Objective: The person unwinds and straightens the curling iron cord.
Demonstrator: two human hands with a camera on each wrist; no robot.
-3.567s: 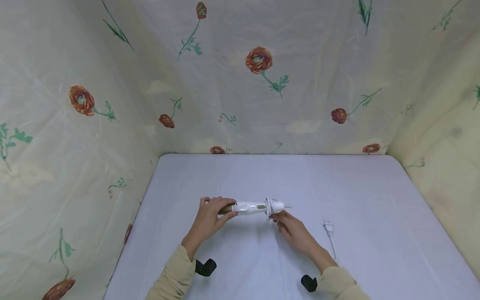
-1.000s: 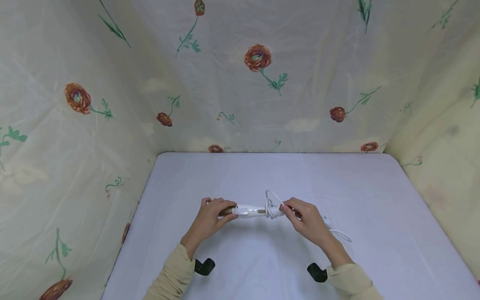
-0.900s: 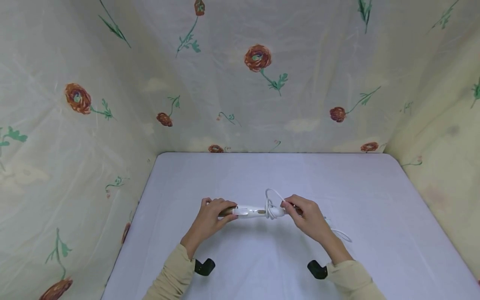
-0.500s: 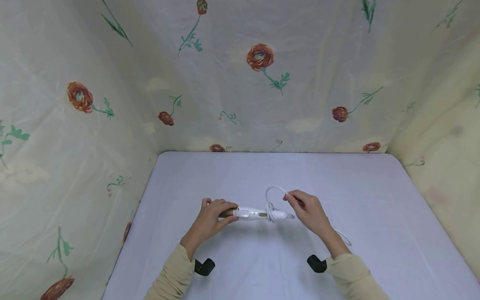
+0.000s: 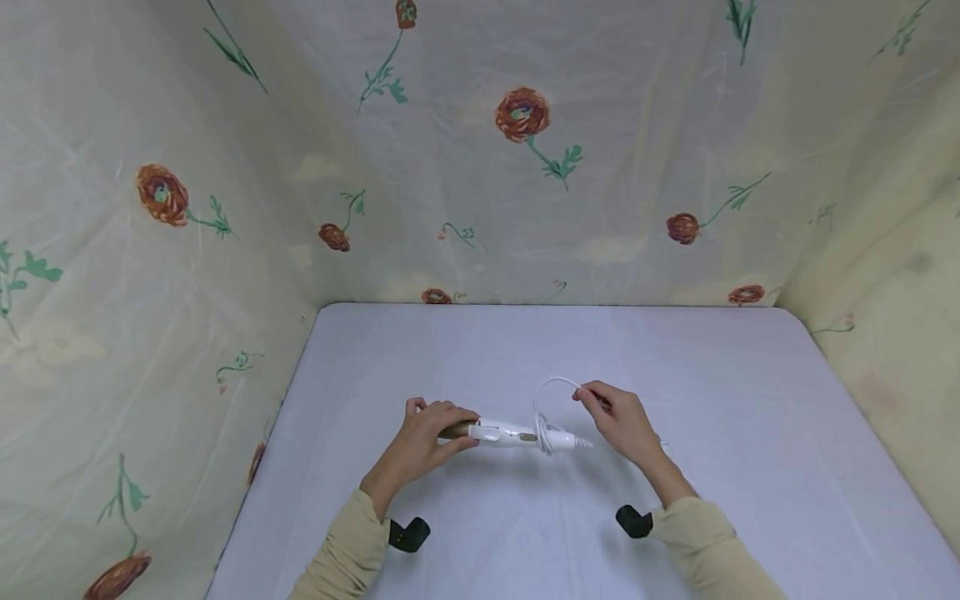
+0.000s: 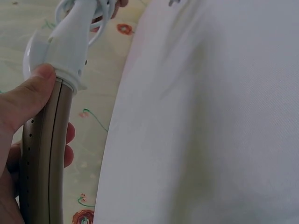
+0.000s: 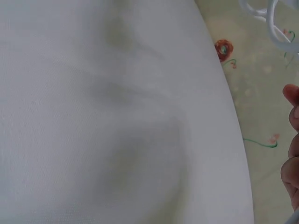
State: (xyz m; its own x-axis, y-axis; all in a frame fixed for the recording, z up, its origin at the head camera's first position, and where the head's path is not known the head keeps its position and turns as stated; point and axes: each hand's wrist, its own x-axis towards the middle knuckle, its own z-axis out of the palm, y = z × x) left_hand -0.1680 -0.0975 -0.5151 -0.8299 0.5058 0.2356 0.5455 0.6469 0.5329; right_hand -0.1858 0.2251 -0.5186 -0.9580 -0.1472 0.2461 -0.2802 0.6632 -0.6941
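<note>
A curling iron with a white handle and a gold-brown barrel is held above the table. My left hand grips it around the barrel, the thumb lying near the handle's collar in the left wrist view. White cord is wound in loops around the handle's far end. From those loops a strand arcs up to my right hand, which pinches it between thumb and fingers. In the right wrist view, only the curled fingers and some cord loops show at the right edge. The plug is mostly hidden behind the right wrist.
A white-covered table lies below, with flower-patterned cloth hanging behind it and at both sides. Black wrist mounts stick out from both beige sleeves.
My right hand has moved from beside the loops up and to the right, drawing out a strand of cord in an arc. The left hand keeps its grip, nearly still.
</note>
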